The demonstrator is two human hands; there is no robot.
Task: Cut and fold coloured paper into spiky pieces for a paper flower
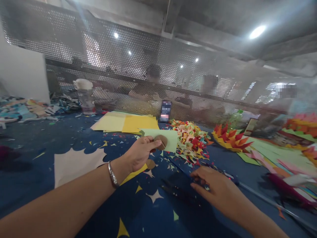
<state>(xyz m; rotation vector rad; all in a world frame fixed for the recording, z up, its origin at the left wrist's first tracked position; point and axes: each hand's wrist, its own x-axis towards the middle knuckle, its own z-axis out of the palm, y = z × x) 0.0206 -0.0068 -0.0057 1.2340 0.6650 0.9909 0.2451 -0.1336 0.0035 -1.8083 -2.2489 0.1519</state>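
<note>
My left hand [142, 150] pinches a pale green paper sheet [172, 140] together with a round brown cardboard disc [162, 142], which lies against the paper's face. In my right hand [210, 185], lower right, the curled fingertips close on a thin blue pen-like stick [180, 168] pointing up and left; the grip is partly blurred. Dark scissors [173, 190] lie on the table just left of that hand. Below my left wrist are yellow paper [133, 173] and a second brown disc [150, 164]. A pale sheet with a scalloped edge [74, 165] lies partly behind my left forearm.
Stacked yellow sheets [140, 124] and a phone [165, 111] stand ahead. Paper scraps [190, 138] are heaped right of centre, beside an orange-red paper flower [230, 137]. A cup [85, 96] stands left. A perforated screen [119, 66] borders the back, people beyond it.
</note>
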